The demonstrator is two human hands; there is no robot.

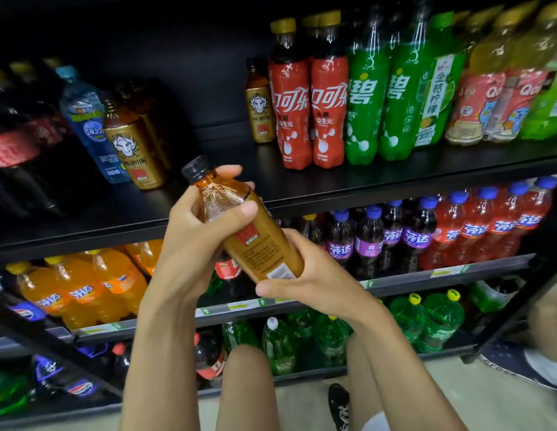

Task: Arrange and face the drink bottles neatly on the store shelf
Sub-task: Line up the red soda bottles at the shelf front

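The gold-labelled bottle point(261, 250) you hold is glossy amber plastic, see-through at the neck, with a smooth satin gold wrap and a ribbed black plastic cap point(198, 168). The shelf point(395, 178) before you looks like matt black painted metal. The red cola bottles point(291, 113) wear shiny plastic sleeves; the green bottles point(364, 119) are glossy tinted plastic.

Black shelving point(395, 185), pale floor point(488, 405), dim light

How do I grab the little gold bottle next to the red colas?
Take the gold bottle round its straight labelled middle, coming from the front-left. It stands upright, a cola bottle crowds its right, and the shelf on its left is bare. The left hand and right hand hold another bottle.
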